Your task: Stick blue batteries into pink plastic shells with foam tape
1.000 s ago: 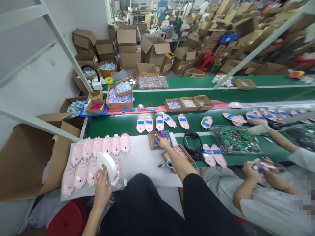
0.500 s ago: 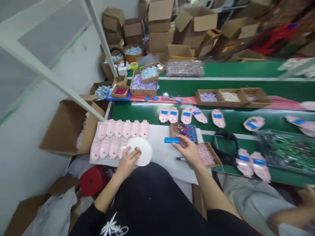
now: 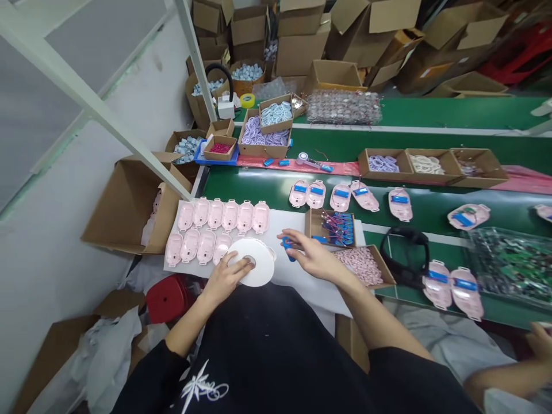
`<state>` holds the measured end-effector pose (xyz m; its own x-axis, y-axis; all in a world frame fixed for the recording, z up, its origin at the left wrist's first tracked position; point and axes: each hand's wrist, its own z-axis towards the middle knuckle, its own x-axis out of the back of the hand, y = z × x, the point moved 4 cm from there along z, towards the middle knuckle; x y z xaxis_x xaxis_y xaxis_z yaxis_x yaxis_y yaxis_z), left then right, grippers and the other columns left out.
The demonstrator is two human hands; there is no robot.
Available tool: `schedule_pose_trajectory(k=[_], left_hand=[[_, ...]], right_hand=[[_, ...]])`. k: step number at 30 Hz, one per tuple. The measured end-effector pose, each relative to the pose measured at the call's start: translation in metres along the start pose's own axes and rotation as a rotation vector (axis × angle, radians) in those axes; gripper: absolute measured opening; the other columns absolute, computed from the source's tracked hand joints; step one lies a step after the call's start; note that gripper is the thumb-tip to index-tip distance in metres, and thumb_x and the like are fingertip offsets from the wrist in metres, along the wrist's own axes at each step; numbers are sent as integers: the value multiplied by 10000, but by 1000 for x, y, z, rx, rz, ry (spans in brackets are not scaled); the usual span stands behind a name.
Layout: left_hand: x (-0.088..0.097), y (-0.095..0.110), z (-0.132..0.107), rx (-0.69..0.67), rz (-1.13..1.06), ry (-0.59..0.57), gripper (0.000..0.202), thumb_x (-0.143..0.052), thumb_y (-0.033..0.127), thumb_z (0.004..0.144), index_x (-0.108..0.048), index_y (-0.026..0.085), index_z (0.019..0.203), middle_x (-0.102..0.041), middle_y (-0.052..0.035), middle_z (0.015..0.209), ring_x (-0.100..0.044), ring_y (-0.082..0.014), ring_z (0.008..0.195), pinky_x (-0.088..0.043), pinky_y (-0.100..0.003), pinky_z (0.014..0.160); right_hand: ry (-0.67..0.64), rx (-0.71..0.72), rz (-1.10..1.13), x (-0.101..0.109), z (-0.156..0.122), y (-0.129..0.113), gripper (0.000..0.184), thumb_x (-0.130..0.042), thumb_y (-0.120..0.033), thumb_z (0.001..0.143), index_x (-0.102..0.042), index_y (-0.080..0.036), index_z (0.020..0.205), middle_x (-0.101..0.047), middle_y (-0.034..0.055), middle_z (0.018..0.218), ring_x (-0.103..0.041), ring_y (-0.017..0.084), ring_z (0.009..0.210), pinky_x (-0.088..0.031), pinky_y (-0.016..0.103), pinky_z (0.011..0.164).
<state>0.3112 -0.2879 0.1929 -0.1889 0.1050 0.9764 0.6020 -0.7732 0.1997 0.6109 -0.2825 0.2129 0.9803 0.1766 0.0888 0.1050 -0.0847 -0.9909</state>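
My left hand (image 3: 227, 277) grips a white roll of tape (image 3: 254, 261) lying flat over the near row of pink plastic shells (image 3: 215, 229) on a white sheet. My right hand (image 3: 311, 256) is just right of the roll, pinching a small blue cell (image 3: 287, 248) between thumb and fingers. Behind that hand stands a small cardboard box of blue cells with wires (image 3: 334, 225). A second box of pink parts (image 3: 364, 266) sits to its right.
Pink shells fitted with blue cells (image 3: 340, 196) lie in a line on the green belt (image 3: 267, 187). Trays of rings (image 3: 425, 165) sit farther back. A black strap (image 3: 407, 253) and a bag of circuit boards (image 3: 509, 261) lie right. Another person's arm (image 3: 517, 374) shows at lower right. An open carton (image 3: 129, 201) stands left.
The view swung left and down. My right hand lifted a blue cell from the box and brought it toward the tape roll. My left hand laid the roll flat on the shells.
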Motion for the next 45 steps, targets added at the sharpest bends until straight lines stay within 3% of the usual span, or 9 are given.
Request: schedule_pose_trajectory(k=[10,21,26,29,32,34,37,41,45], left_hand=[[4,3,-1,6,-48,-25,598,-530,39,972,-633,361,1465,-696,-28,1413,-510,-273,1427,-509,-471,1174],[18,2,6,121,80,13,636,-486,69,915,-623,294,1493,-678,-79,1432,-584,-287,1037,-465,-508,1088],[4,-12,12,101,117,100,674,-528,98,873,-603,289,1515,-702,-96,1382,-561,-302,947,-473,-476,875],[-5,-13,19,51,78,113,694,-548,94,861,-593,324,1514,-725,-79,1337,-557,-304,926,-448,-465,822],[-9,-5,21,-48,11,14,701,-554,43,840,-632,360,1461,-735,-55,1319,-571,-283,921,-446,-440,823],[-10,-9,21,-13,-1,-23,725,-544,-1,805,-657,346,1431,-736,-60,1303,-577,-273,929,-458,-425,848],[-11,-29,17,173,50,11,751,-516,-30,751,-668,268,1424,-728,-89,1295,-570,-285,972,-472,-431,914],[-23,-39,6,334,50,-41,745,-489,-27,713,-692,220,1386,-711,-107,1309,-568,-302,1053,-469,-452,980],[-36,-24,-10,446,16,-128,761,-485,-37,671,-708,200,1359,-708,-108,1313,-556,-297,1061,-466,-452,998]], right_hand=[[-135,-20,28,-29,12,17,474,-776,-373,890,-696,-288,1349,-777,90,1223,-756,284,1093,-640,463,962],[670,-94,800,-86,9,67,655,-834,-616,769,-556,-313,1278,-665,99,1392,-638,322,1320,-534,538,1095],[706,-138,832,-110,26,78,613,-829,-551,762,-482,-404,1245,-714,-39,1294,-676,289,1270,-526,539,1124],[687,-65,742,-73,42,71,584,-815,-499,780,-460,-388,1231,-731,-44,1235,-721,257,1190,-548,509,1106],[915,88,658,14,47,61,531,-761,-504,830,-461,-327,1231,-731,6,1206,-711,188,1177,-540,432,1113],[1072,118,563,76,56,73,549,-718,-523,862,-460,-307,1294,-716,45,1257,-687,179,1223,-541,409,1115],[966,-9,429,130,84,118,698,-820,-498,754,-514,-251,1330,-738,90,1246,-703,223,1185,-556,431,1090],[736,-176,254,132,122,186,739,-811,-535,741,-569,-166,1334,-767,132,1195,-716,242,1119,-568,430,1042],[451,-313,-10,89,173,227,651,-757,-512,839,-584,-141,1345,-772,131,1198,-725,217,1051,-571,402,1015]])
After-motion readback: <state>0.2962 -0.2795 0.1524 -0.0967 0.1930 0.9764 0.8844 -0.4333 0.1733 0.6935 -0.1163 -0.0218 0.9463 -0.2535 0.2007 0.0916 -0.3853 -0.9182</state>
